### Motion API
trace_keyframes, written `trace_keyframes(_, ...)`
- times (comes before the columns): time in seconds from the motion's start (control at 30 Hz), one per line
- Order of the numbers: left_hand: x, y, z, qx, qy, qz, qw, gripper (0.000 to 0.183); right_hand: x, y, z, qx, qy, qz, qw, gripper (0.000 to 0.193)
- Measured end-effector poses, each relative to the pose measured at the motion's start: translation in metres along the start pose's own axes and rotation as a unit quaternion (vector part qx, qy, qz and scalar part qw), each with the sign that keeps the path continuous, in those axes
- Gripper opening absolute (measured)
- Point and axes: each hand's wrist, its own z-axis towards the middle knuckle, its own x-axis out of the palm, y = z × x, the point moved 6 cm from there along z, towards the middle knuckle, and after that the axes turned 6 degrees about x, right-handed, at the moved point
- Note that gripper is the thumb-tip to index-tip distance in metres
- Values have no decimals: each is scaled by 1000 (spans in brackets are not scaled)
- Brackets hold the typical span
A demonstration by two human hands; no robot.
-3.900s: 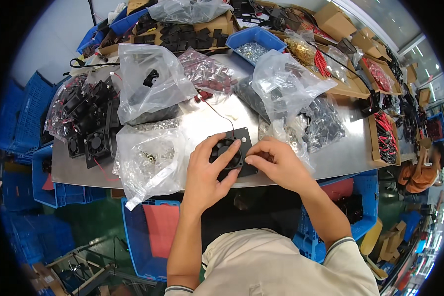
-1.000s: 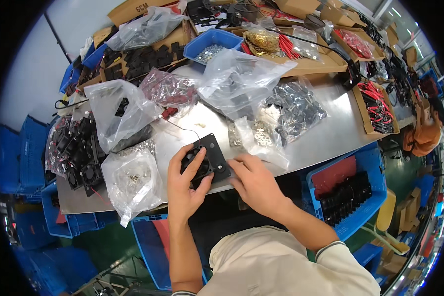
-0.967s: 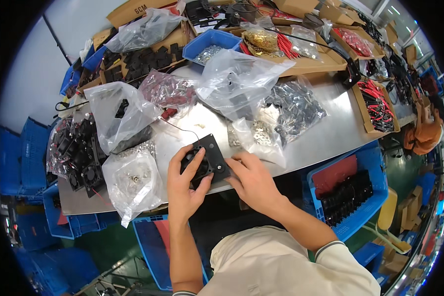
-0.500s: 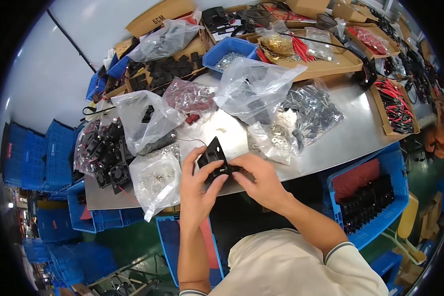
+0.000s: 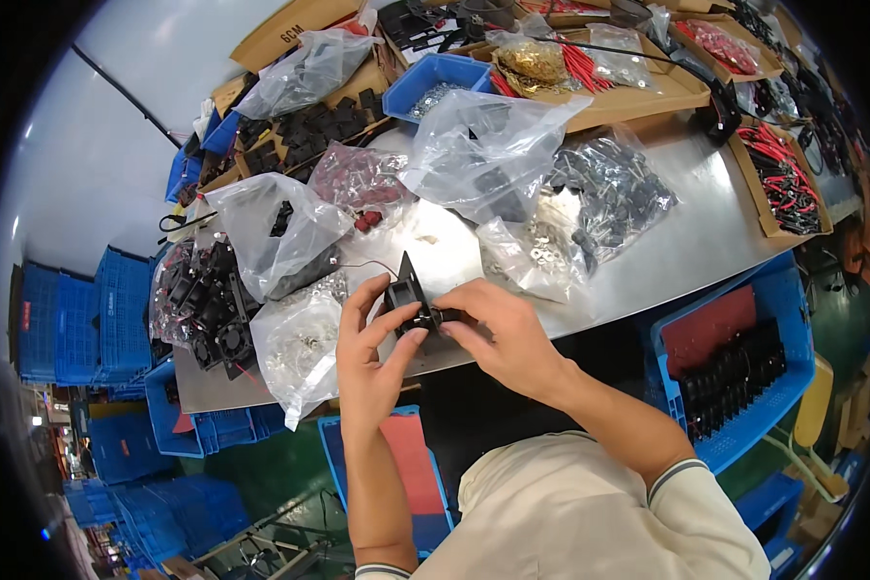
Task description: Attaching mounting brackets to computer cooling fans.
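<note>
Near the front edge of the metal table I hold a black part [image 5: 406, 293], a flat plate with a boxy body on its left side and a thin wire trailing from it. My left hand [image 5: 369, 353] grips the body between thumb and fingers. On the plate's right side, my right hand [image 5: 512, 340] has thumb and fingertips pinched at a small dark piece, too hidden to name. Left of my hands lies a clear bag of small metal hardware [image 5: 304, 348]. Beyond it is a pile of black fans [image 5: 208, 300].
Open plastic bags of small parts [image 5: 478, 155] crowd the metal table [image 5: 681, 232]. Cardboard boxes [image 5: 638, 101] and a blue bin [image 5: 433, 79] stand along the back. A blue crate with black parts [image 5: 735, 367] sits at the right, and stacked blue crates [image 5: 121, 314] at the left.
The black part has turned, so its plate now shows more edge-on. My right hand's fingertips stay against its right side. The whole view has shifted slightly.
</note>
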Motion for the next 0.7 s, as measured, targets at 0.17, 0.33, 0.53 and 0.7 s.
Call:
trace_keyframes(0.17,-2,3,0,-19,-5,-39,999,30,1,1,1,-3,-2,13,1000,25)
trace_keyframes(0.33,-3,1,1,-12,-9,-49,999,27,2,-1,1,31,14,42,999,28)
trace_keyframes(0.53,-3,3,3,-11,9,-31,999,27,3,-2,1,42,39,40,998,30)
trace_keyframes(0.7,-4,4,7,-13,25,-32,999,27,5,-4,3,20,43,27,999,30)
